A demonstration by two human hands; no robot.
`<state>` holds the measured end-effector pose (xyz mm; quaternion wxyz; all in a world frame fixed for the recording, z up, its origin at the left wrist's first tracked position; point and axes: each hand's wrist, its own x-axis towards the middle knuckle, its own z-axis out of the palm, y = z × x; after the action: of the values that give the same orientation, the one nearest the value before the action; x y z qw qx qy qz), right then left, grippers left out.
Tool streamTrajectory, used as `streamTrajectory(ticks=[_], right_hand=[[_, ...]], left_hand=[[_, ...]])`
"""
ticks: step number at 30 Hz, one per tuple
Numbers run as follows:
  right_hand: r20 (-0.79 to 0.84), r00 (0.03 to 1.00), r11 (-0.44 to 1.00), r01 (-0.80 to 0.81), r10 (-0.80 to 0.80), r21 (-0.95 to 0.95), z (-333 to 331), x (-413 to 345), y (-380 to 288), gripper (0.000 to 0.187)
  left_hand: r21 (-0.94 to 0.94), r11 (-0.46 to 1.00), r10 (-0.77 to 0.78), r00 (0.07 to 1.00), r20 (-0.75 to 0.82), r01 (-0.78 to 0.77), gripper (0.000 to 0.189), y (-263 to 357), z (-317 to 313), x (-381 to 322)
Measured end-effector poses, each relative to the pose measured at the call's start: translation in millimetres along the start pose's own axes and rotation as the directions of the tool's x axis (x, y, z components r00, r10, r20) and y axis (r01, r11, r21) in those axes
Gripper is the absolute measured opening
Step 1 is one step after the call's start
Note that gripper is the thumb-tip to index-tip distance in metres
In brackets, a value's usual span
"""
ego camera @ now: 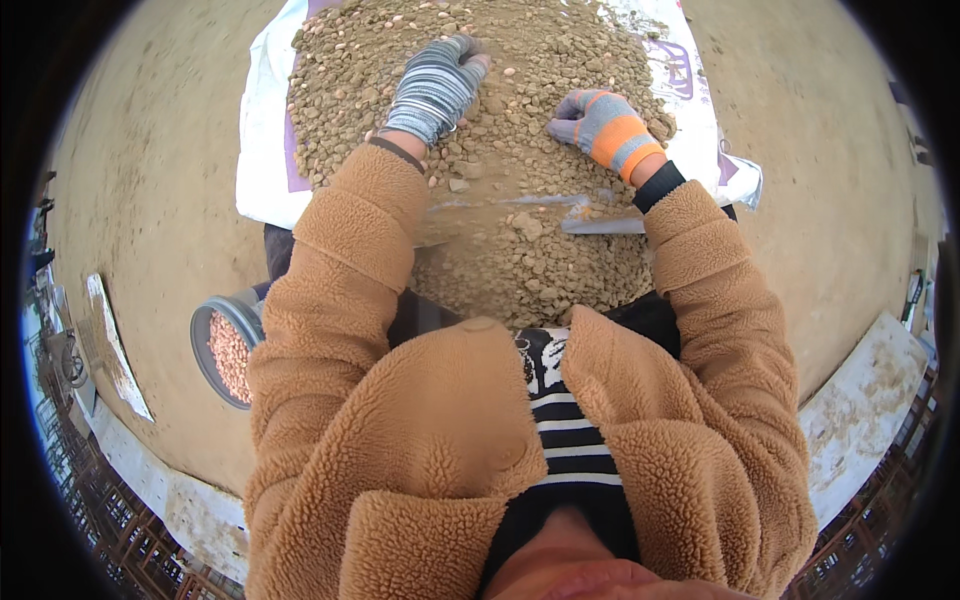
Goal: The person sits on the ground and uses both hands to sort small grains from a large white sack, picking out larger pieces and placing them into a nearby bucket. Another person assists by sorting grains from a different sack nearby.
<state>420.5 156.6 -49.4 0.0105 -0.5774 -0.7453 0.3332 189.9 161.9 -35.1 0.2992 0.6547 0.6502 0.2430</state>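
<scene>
My left hand (439, 88), in a grey-and-white striped knit glove, rests over a spread of brown soil clods (337, 112) with pink shelled peanuts mixed in. Its fingertips curl down at the clods, so I cannot see whether a nut is in them. To the right, my right hand (606, 131) wears a grey-and-orange glove. It is low over the same clods with curled fingers, and what lies inside them is hidden. A loose peanut (510, 72) sits between the two hands. Under the clods is a white woven sack (262, 142) with purple print.
A grey bucket (201, 330) of pink peanuts stands by my left elbow. More clods (559, 262) are heaped close to my lap, below a torn plastic edge (604, 225). Pale boards (116, 349) lie on the dirt ground (165, 150), with metal racks behind me.
</scene>
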Motion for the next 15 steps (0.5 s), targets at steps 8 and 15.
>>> streamTrajectory(ticks=[8, 15], right_hand=[[0.033, 0.999, 0.959, -0.002, 0.011, -0.284, 8.6, 11.2, -13.0, 0.024], [-0.024, 0.999, -0.081, 0.026, 0.026, 0.996, -10.7, -3.6, 23.1, 0.02]], left_hand=[[0.7, 0.705, -0.064, 0.973, 0.222, -0.113, 0.033, 35.9, 47.4, 34.0], [0.569, 0.819, 0.018, 0.995, 0.099, -0.072, 0.029, 27.7, 37.8, 25.2]])
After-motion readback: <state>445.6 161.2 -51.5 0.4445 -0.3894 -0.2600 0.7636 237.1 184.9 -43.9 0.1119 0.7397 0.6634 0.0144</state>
